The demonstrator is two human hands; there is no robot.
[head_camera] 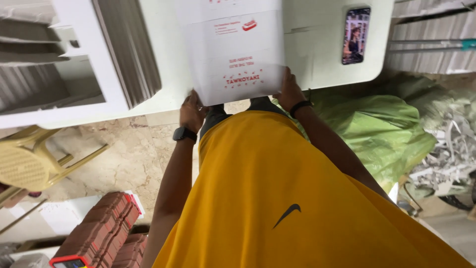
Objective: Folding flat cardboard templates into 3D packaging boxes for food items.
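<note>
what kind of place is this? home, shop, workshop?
Probably a small packing workshop. Both hands, left hand and right hand, hold a flat white printed carton at a white table; a stack of flat cartons stands beside it, with paper scraps on the floor.

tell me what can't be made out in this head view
Head view only:
- Flat white carton blank: its far end is cut off by the top edge.
- Left hand and right hand: fingertips hidden under the blank.
- Phone screen: too small to make out.
- Stacked blanks: motion-blurred, count unclear.
- White table: legs hidden by its own top.
</note>
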